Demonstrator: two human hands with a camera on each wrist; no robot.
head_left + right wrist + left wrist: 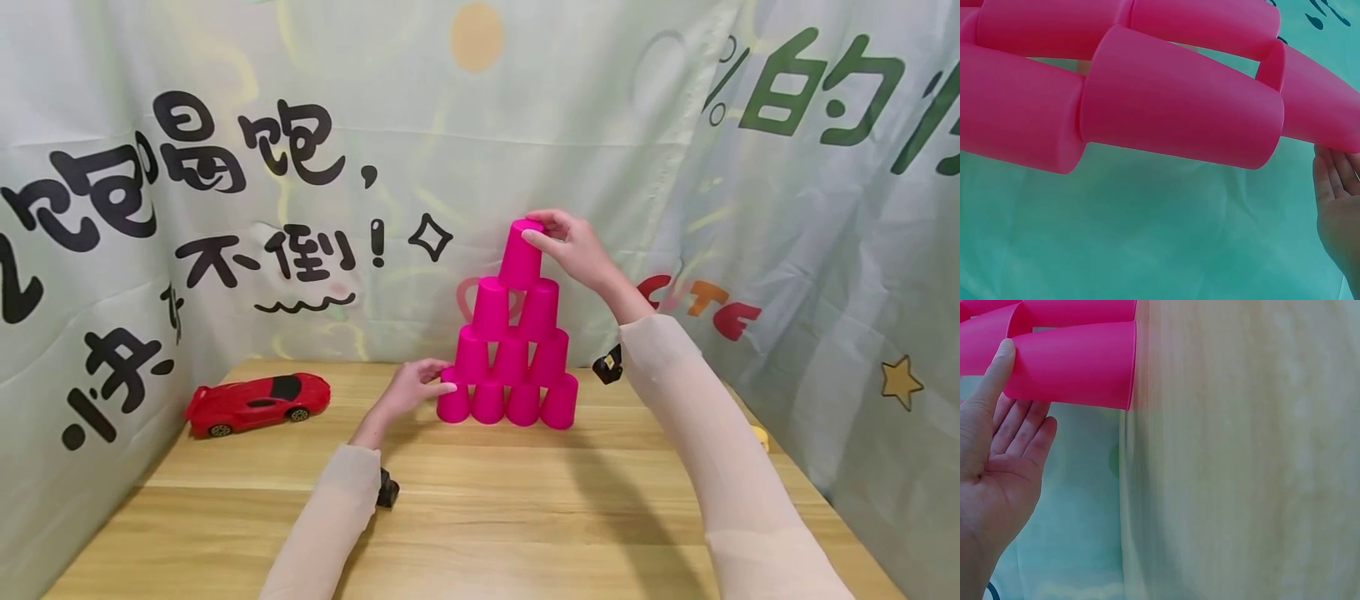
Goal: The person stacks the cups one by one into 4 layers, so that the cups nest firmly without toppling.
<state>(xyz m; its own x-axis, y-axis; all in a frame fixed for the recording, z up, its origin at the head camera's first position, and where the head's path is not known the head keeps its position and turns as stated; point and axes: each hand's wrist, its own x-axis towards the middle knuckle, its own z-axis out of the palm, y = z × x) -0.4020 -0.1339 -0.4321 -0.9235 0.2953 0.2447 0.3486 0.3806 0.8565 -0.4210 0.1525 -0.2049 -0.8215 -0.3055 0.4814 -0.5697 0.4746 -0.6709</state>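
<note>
Upside-down pink cups stand in a tiered pyramid [512, 358], narrowing from several at the bottom to one at the top. My right hand [573, 246] grips the top cup [520, 262] near its upturned base, thumb in front and fingers over the far side. That cup rests across the two cups under it. Low on the left, my left hand [408, 387] holds the outer bottom cup [1075, 365] between thumb and fingers near its upper end. Its fingers [1022, 428] are nearly straight and their tips pass behind the cup. In the right wrist view, the right hand [1341, 206] is partly cut off.
A red toy car [258, 404] sits at the left on the wooden table [480, 508]. Printed cloth [390, 100] hangs behind and at both sides, close to the pyramid. A small yellow thing [761, 437] lies at the right edge, partly hidden by the right sleeve.
</note>
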